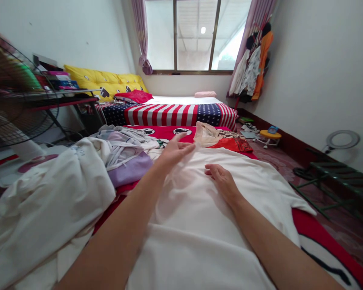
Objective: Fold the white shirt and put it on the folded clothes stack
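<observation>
Head view, near field. White shirt (199,225) spread flat on the bed (320,225), collar end toward the window, one short sleeve out to the right over the red cover. Left hand (172,153) raised just above the shirt's far left part, fingers spread and released, touching a thin, translucent piece of cloth (175,189) draped from the fingers down onto the shirt; firm pinch not confirmed. Right hand (222,179) laid palm down on the shirt near the collar end, fingers relaxed, gripping nothing.

Handling, as judged: light, soft, limp knit; no stiffness, not fragile. Likely to wrinkle and slide on the smooth cover. Best held at shoulder seams, sleeve edges or hem corners; flat palm pressure suitable for smoothing. Sheer cloth probably very light and clingy, best pinched at an edge.

Head view, surroundings. Heap of clothes (48,209) just beside the shirt on the left, pale and lilac pieces overlapping, crowding that side. Red and patterned garment (230,143) beyond the collar end, touching or nearly so. Fan (15,100) at far left, close to the heap. Second bed with striped cover (172,114) further back. Folding rack (335,177) on the floor at right, well apart. Hanging clothes (254,64) by the window.
</observation>
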The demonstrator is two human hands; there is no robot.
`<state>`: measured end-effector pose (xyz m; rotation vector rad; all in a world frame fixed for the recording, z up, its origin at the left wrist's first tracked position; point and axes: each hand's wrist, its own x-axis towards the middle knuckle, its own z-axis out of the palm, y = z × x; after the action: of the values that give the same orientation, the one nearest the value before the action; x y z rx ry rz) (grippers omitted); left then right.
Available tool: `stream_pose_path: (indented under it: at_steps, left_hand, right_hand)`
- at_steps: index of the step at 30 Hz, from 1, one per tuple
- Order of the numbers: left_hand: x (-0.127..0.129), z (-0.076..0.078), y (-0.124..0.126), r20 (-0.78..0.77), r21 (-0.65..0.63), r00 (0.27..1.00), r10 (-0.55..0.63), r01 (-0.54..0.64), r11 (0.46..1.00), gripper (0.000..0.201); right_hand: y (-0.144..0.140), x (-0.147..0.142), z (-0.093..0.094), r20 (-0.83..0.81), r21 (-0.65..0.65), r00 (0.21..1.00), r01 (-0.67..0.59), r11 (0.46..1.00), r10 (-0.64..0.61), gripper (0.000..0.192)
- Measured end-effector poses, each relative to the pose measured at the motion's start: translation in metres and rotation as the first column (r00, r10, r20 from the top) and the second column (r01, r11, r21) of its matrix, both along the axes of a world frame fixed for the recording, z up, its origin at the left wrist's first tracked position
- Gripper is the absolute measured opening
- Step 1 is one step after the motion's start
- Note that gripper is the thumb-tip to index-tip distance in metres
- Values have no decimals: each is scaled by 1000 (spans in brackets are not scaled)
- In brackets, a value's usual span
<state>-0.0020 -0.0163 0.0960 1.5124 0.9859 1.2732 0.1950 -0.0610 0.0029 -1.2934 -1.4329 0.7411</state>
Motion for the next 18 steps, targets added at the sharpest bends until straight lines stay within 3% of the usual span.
stream_pose_path:
  at_steps: [2, 7, 11, 15, 18]
  left_hand:
    - [12, 3, -8, -36, -20, 987, -156, 155, 988, 63]
    - [-8, 18, -3, -8, 134, 997, 72, -70, 989, 41]
    - [-24, 36, -9, 71, 206, 986, 154, -165, 964, 30]
    - [-19, 51, -28, 119, 313, 984, 132, -163, 936, 29]
    - [-12, 53, -37, 25, 295, 999, 35, -41, 955, 33]
  right_hand:
    - [0, 2, 0, -72, -40, 997, 5, 999, -8, 56]
    - [2, 5, -4, -19, -23, 1000, 1, 1000, -2, 52]
    - [2, 2, -3, 62, 45, 998, -8, 999, 5, 43]
    - [-2, -4, 3, 49, 38, 999, -2, 999, 0, 41]
    - [-3, -5, 3, 29, 33, 1000, -12, 999, 11, 40]
